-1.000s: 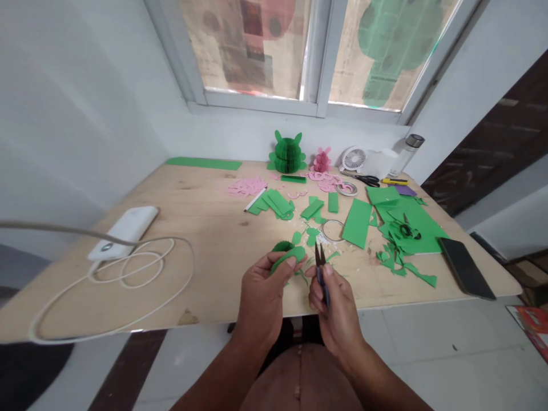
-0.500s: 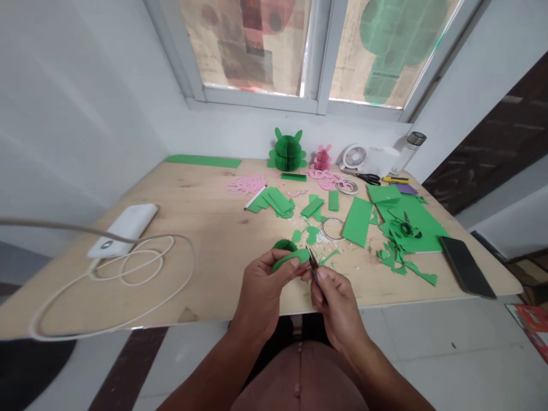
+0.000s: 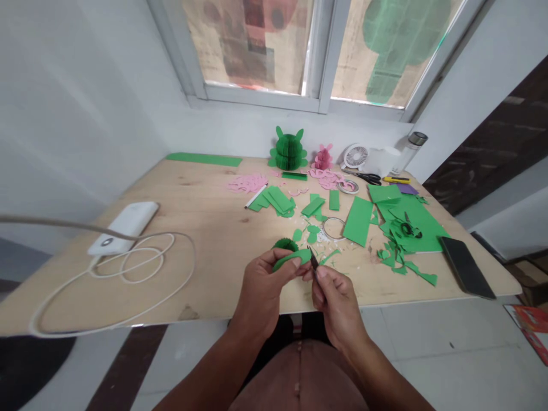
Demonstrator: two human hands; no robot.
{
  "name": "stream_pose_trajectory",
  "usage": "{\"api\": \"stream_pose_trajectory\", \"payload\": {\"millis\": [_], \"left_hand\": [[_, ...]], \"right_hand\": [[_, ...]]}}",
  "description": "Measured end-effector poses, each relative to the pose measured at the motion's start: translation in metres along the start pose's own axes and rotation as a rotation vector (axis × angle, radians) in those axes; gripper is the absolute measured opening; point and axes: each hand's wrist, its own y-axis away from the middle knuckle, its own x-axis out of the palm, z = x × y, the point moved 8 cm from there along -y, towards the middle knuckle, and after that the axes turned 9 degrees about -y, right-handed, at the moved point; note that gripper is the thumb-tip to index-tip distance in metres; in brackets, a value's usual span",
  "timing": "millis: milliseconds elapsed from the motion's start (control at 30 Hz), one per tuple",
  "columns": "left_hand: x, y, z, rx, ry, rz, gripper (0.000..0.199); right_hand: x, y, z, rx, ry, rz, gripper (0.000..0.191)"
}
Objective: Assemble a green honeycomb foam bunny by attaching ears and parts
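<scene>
At ten o'clock from the right hand [image 3: 338,292], gripping scissors [image 3: 314,261], the left hand [image 3: 262,288] pinches rounded green paper [image 3: 301,256], long axis toward two o'clock.

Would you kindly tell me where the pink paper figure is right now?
In the head view, the pink paper figure stands at the back of the table, right of centre, between the green paper figure and the white fan.

Looks like an indoor craft corner; has a wooden table [image 3: 205,228] below a window [image 3: 324,57]. Shows paper scraps [image 3: 388,260]; includes scissors [image 3: 374,179].
</scene>
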Motion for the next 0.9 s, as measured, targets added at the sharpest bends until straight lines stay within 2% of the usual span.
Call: {"api": "stream_pose_trajectory", "payload": {"millis": [133,267,600,900], "left_hand": [[-0.001,0.000,0.001,-0.013,-0.006,-0.001,0.013],[-0.002,-0.002,-0.001,-0.032,-0.044,0.014,0.014],[-0.004,-0.008,-0.009,-0.045,-0.254,0.157,0.011],[0.000,-0.011,-0.010,-0.072,-0.265,0.227,0.012]], "right_hand": [[-0.002,0.000,0.001,0.008,0.005,-0.013,0.040],[-0.002,0.000,0.001,0.038,0.011,0.036,0.041],[-0.008,-0.004,0.010,0.056,0.175,0.142,0.044],[-0.009,-0.005,0.012,0.074,0.212,0.174,0.044]]}}
